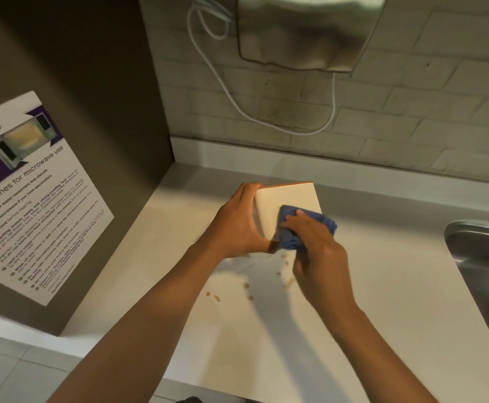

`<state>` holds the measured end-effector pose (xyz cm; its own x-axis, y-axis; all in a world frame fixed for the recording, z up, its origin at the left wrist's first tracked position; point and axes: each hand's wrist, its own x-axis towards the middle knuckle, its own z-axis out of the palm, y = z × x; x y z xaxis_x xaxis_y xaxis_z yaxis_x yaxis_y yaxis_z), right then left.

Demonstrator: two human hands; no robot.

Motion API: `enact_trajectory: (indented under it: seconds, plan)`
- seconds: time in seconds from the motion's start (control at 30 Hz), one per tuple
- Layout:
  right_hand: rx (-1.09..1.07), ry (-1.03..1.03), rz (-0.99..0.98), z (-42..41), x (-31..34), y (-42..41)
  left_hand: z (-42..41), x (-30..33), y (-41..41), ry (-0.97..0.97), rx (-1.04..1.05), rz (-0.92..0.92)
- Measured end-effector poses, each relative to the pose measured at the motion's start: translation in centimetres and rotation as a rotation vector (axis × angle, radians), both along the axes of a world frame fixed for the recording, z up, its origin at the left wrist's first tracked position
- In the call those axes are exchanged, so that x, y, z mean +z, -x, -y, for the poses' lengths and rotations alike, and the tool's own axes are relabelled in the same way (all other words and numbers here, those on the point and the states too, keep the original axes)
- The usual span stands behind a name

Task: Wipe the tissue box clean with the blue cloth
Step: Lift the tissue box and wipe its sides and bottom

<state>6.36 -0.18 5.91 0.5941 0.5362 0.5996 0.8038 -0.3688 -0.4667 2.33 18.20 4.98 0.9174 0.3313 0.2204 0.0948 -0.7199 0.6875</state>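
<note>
We see the box (pixel 288 200) held over the white counter (pixel 382 286), its pale broad face turned up toward the camera and a thin orange edge showing along its far side. The left hand (pixel 237 225) grips the box from the left: the fingers curl over the far corner and the thumb runs along the near edge. The right hand (pixel 319 248) holds the bunched blue cloth (pixel 304 225), fingers curled over it, and presses it against the near right part of the pale face; the cloth overhangs the box's right edge. We cannot tell whether the box touches the counter beneath, since both hands hide its lower edge. Small brown crumbs (pixel 247 286) lie scattered on the counter just in front of the hands, between the two forearms. At far right the steel rim of a sink (pixel 470 242) is set into the counter, well apart from the box. On the tiled wall behind hangs a metal dispenser (pixel 307 30), with a white cable (pixel 237 103) looping below it. To the left, a printed sign (pixel 34 199) on microwave use is fixed to a dark panel.
</note>
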Motion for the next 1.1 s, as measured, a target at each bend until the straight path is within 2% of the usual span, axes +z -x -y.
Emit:
enact_trajectory:
  seconds: [0.13,0.23,0.37,0.57,0.73,0.83,0.97,1.1]
  plan:
    - [-0.093,0.047,-0.056,-1.6,2.1,-2.1,0.4,0.3,0.2,-0.002,0.021,0.008]
    - [0.044,0.097,-0.039,-3.1,2.1,0.0,-0.1,0.3,0.0,0.041,-0.006,0.005]
    - [0.155,0.018,0.022,-0.7,0.5,1.3,-0.3,-0.1,-0.2,0.024,-0.002,-0.019]
    - [-0.076,-0.004,-0.037,-2.1,2.2,-2.2,0.2,0.3,-0.4,0.021,0.051,0.022]
    - [0.103,0.027,-0.032,-1.6,0.7,1.3,-0.8,0.3,-0.7,0.052,0.032,-0.021]
    - [0.097,-0.011,-0.07,0.4,0.5,0.5,-0.3,0.3,-0.9,0.03,0.032,0.006]
    - [-0.053,-0.01,-0.06,-0.7,1.5,-2.2,0.2,0.3,-0.9,-0.003,0.056,0.015]
    - [0.079,-0.039,-0.03,-3.2,1.5,0.8,-0.2,0.6,-0.8,0.128,0.042,-0.015]
